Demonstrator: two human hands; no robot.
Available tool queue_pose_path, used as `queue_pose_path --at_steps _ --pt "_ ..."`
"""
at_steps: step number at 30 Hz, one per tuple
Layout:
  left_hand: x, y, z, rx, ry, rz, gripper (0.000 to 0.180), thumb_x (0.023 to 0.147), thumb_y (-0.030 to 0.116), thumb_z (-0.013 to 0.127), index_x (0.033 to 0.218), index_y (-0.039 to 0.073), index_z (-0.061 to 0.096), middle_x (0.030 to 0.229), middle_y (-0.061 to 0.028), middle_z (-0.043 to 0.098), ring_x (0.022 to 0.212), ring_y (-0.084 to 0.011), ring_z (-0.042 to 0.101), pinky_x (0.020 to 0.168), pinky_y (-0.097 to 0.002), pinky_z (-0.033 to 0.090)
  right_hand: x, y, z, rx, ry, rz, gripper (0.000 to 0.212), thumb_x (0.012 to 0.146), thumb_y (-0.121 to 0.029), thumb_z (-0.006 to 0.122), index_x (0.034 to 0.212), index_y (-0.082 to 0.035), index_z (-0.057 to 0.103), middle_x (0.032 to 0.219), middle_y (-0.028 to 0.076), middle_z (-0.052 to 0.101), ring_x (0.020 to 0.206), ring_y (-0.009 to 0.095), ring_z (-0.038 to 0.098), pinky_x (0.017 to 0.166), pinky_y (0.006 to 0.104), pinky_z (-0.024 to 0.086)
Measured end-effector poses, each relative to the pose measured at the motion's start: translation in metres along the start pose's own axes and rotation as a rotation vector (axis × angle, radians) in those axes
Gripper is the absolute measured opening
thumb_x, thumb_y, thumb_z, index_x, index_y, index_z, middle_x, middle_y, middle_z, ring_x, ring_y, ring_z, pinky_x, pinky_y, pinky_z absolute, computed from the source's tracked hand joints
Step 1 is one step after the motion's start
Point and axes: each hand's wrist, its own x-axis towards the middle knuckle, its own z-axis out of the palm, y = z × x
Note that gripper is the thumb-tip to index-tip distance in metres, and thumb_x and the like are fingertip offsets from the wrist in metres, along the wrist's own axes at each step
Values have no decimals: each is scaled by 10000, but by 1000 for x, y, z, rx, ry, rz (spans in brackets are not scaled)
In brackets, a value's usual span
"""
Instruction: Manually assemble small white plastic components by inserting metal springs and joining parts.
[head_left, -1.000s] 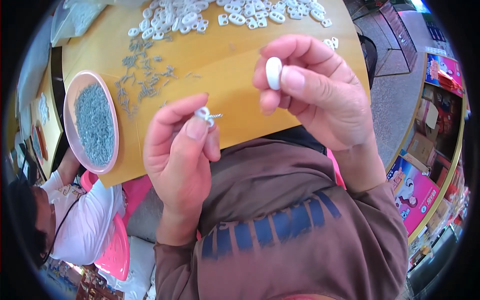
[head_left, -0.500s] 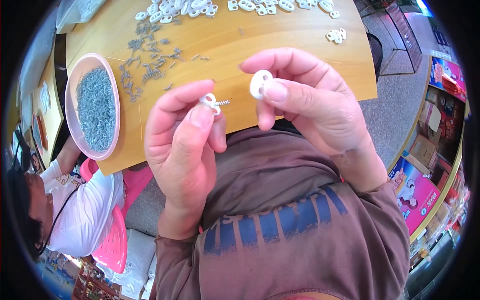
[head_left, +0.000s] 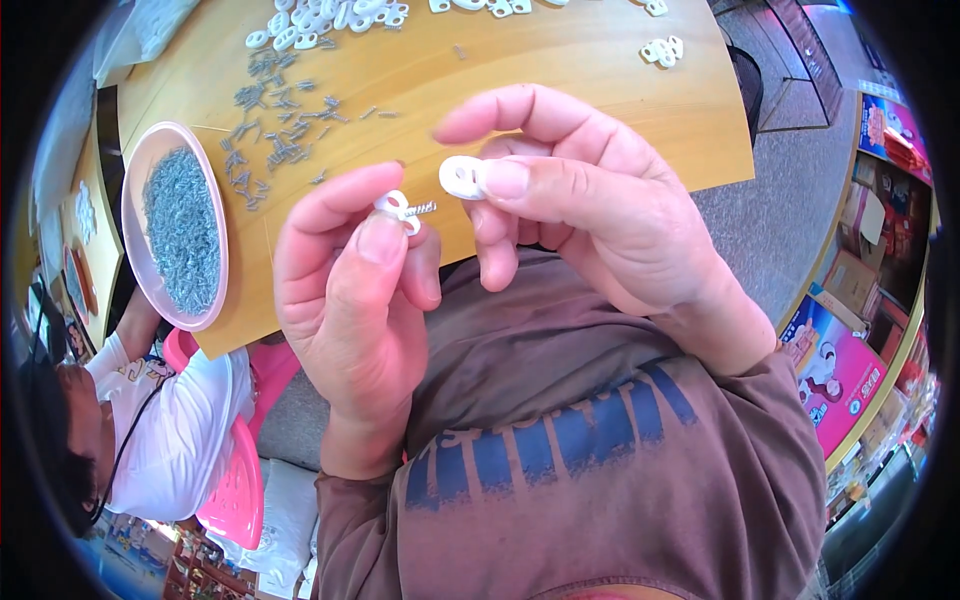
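Table [head_left: 690, 130]: yellowish wood top across the upper middle of the view, its near edge close to the wearer's body.
Brown top [head_left: 560, 520]: the wearer's own, a band of dark blue marks across its front.
Co-worker [head_left: 180, 440]: a person in a white shirt at the left, against a pink chair [head_left: 238, 490].
Oval bowl [head_left: 136, 235]: pale pink, on the table's left part, heaped inside with small metal springs.
Scattered springs [head_left: 285, 125]: loose on the wood, between the bowl and the white pile.
White pile [head_left: 330, 18]: many small holed pieces at the far side, cut by the upper edge of the view.
Right hand [head_left: 610, 215]: raised near the table's edge, pinching an oval white piece [head_left: 458, 178]; thumb on it, forefinger stretched out clear of it.
Left hand [head_left: 350, 300]: also raised, gripping a holed white piece [head_left: 394, 203] under its thumb; which finger backs it, I cannot tell.
Small cluster [head_left: 660, 51]: a few white pieces, apart from the pile, toward the table's right.
Oval white piece: just beside the left hand's piece, a visible gap between them.
Held spring [head_left: 423, 209]: sticks out rightward from the holed white piece, its free end near the oval one.
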Motion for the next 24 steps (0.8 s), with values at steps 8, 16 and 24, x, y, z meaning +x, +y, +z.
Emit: queue_pose_path --at_steps 8,16,24 --pt "-3 -1 2 81 -6 53 237 802 3 485 1031 -59 497 742 -70 539 507 -78 448 472 -190 373 0 2 1 24 -38 46 261 845 -155 504 1059 -7 512 696 50 555 587 129 571 584 238 476" --pt "-5 -3 5 139 22 84 222 800 7 528 1013 -52 502 767 -58 536 532 -73 480 478 -174 400 0 4 2 57 -55 7 259 839 -130 517 1049 15 473 721 60 560 599 125 566 566 246 494" --pt "-5 -2 3 170 47 36 191 790 -17 523 979 -44 512 729 -46 529 531 -64 474 486 -167 391 0 6 2 -25 -94 -60 248 845 -101 516 1054 24 471 805 67 566 643 107 554 583 246 495"
